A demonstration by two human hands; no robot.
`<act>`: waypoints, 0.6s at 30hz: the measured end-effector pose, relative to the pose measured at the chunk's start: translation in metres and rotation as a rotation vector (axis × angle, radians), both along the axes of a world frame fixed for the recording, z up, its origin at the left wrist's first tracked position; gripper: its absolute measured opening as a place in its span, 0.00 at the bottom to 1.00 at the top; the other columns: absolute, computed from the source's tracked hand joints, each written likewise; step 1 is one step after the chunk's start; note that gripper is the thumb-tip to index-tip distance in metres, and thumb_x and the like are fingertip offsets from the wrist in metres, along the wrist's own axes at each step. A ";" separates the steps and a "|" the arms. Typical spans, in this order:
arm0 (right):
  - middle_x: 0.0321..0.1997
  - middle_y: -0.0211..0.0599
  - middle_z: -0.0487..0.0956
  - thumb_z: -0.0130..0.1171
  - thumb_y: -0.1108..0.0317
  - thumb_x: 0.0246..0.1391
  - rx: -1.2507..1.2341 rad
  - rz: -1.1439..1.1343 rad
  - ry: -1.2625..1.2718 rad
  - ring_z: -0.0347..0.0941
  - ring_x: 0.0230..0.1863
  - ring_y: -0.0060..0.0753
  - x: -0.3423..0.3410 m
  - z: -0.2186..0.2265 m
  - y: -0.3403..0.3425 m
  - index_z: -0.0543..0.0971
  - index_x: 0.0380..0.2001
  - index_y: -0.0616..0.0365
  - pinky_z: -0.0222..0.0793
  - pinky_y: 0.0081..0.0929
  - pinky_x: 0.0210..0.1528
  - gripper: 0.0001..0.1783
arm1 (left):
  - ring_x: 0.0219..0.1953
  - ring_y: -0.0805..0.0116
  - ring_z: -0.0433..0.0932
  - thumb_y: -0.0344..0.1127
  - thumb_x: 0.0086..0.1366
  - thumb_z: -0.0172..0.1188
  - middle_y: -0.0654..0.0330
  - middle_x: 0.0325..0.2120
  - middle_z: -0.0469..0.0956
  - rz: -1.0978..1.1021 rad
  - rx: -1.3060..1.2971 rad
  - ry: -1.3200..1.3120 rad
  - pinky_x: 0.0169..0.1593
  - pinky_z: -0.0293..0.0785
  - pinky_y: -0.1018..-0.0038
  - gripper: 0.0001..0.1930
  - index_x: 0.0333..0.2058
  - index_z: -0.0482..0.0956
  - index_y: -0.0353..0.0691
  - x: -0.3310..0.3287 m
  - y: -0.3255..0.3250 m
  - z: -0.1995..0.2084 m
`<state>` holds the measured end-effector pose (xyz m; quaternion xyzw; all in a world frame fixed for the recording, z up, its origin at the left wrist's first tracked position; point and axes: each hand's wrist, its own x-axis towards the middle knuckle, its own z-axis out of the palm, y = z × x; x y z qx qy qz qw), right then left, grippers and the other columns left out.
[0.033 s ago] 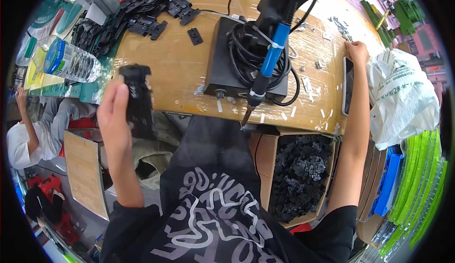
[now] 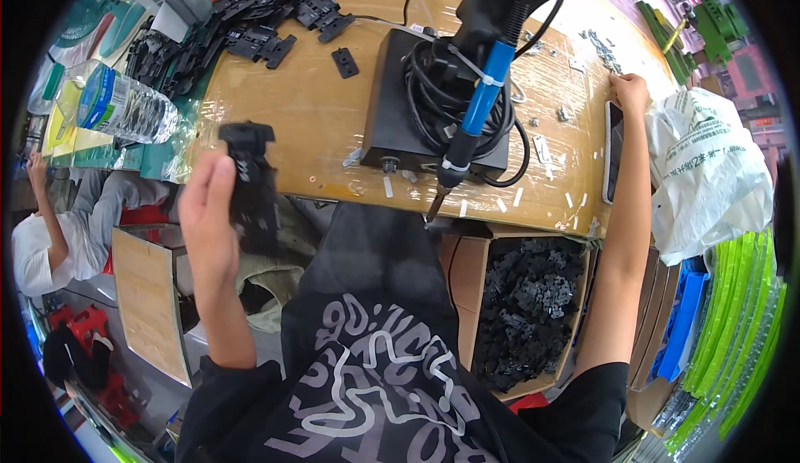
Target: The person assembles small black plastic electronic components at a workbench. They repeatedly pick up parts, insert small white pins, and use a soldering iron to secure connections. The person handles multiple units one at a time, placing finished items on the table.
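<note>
The left hand's [image 2: 208, 213] fingers [image 2: 222, 178] grip a black part [image 2: 254, 184] left of the frame's centre, while at upper right the right hand [image 2: 631, 92] touches the tabletop [image 2: 575, 150] near metal bits [image 2: 602, 50], its grip unclear.

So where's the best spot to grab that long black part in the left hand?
Probably by its left long edge, from the left, as the left hand does: the long black part runs lengthwise down the view, so that edge faces the hand. Its lower end blurs.
</note>
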<state>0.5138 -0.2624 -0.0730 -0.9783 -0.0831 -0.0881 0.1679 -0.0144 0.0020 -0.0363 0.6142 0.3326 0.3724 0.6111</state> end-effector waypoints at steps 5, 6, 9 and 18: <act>0.18 0.33 0.75 0.57 0.64 0.39 0.022 0.008 -0.024 0.71 0.19 0.24 0.046 -0.009 -0.035 0.76 0.24 0.59 0.67 0.21 0.20 0.10 | 0.34 0.81 0.68 0.28 0.57 0.50 0.65 0.31 0.71 -0.216 -0.340 -0.081 0.38 0.64 0.84 0.08 0.36 0.68 0.33 0.000 -0.037 -0.014; 0.19 0.34 0.75 0.56 0.65 0.40 0.029 0.025 0.043 0.71 0.20 0.24 0.052 -0.011 -0.039 0.75 0.26 0.60 0.67 0.21 0.20 0.09 | 0.35 0.80 0.68 0.27 0.57 0.51 0.64 0.32 0.70 -0.252 -0.379 -0.082 0.39 0.64 0.83 0.09 0.36 0.68 0.33 0.000 -0.045 -0.014; 0.22 0.41 0.75 0.54 0.65 0.43 0.427 0.148 -0.031 0.72 0.23 0.24 -0.024 0.020 -0.025 0.74 0.28 0.60 0.68 0.19 0.26 0.10 | 0.36 0.78 0.68 0.23 0.52 0.55 0.63 0.32 0.70 -0.464 -0.364 -0.121 0.41 0.64 0.82 0.12 0.37 0.68 0.32 0.004 -0.059 -0.013; 0.26 0.39 0.73 0.53 0.80 0.43 0.992 0.500 -0.021 0.68 0.24 0.23 -0.309 0.058 0.002 0.73 0.29 0.68 0.64 0.16 0.27 0.06 | 0.29 0.82 0.69 0.26 0.51 0.58 0.64 0.28 0.72 -0.725 -0.299 0.038 0.32 0.68 0.85 0.11 0.35 0.71 0.33 0.009 -0.100 -0.013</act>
